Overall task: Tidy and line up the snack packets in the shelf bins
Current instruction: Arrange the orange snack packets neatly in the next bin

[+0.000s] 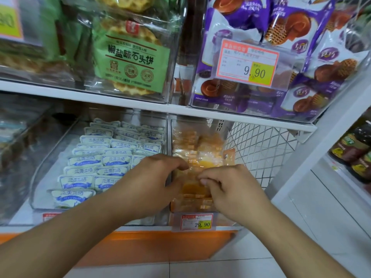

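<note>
left hand [154, 177], right hand [224, 187] (fingers curled), orange packets [198, 155]

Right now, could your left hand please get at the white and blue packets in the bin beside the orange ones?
Probably yes: the left hand sits at the divider next to the white and blue packets, whose bin is open-topped with nothing covering them.

Premises are presenting as a retail shop. White shelving [140, 106] is carrying clear plastic bins [170, 81] stocked with packaged snacks [130, 55]. Printed price tags are hanging at the bins' front edges, one [248, 62] reading 9.90, another [196, 222] reading 29.90. Bottled goods [353, 151] are standing on neighbouring shelving.
</note>
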A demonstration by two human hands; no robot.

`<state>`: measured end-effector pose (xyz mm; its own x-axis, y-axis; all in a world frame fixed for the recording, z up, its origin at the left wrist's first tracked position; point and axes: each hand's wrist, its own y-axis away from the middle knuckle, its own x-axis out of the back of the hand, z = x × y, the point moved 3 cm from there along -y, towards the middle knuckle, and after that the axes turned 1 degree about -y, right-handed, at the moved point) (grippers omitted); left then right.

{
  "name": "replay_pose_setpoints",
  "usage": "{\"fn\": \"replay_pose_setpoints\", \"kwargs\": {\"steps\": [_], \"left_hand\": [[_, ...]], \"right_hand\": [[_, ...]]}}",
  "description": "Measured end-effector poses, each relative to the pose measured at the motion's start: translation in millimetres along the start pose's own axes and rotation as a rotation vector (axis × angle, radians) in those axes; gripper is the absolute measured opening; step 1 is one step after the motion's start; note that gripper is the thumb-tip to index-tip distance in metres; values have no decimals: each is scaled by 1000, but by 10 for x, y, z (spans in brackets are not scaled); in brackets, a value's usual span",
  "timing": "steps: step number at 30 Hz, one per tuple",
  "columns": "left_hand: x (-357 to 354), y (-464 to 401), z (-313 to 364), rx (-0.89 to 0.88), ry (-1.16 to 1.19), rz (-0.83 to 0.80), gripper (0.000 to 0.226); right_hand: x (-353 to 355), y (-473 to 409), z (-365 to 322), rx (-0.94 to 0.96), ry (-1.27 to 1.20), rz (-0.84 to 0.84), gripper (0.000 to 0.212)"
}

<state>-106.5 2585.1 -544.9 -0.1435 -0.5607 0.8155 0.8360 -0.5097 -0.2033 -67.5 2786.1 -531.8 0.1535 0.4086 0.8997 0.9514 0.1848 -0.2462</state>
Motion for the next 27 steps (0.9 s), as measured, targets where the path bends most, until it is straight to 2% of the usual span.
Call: {"fn": "replay_pose_setpoints", "kwargs": {"steps": [4, 6, 9, 12, 15, 19, 24, 27], "left_hand": [[-61, -107, -69, -46, -74, -31, 48], [-104, -163, -116, -64, -174, -70, 58], [-136, -265, -136, -118, -292, -107, 77], [-173, -393, -114, -151, -381, -147, 88], [-244, -493, -104, -163, -447, -174, 93], [-271, -522, -161, -165, -433, -178, 80], [-249, -439, -199, -218, -421, -132, 59], [-233, -371, -153, -230, -368, -103, 43]], "right_hand": [[-162, -53, -14, -20, 122, -193, 24], [-110, -102, -14, -46, 80, -222, 20], [35, -167, 135, -173, -103, -125, 24], [91, -286, 387, -223, -90, -6, 36], [9, -416, 556, -231, -47, -71, 42], [-129, -548, 654, -267, -27, -206, 36], [-165, -605, 639, -256, 114, -302, 30], [-140, -605, 618, -295, 30, -312, 26]]}}
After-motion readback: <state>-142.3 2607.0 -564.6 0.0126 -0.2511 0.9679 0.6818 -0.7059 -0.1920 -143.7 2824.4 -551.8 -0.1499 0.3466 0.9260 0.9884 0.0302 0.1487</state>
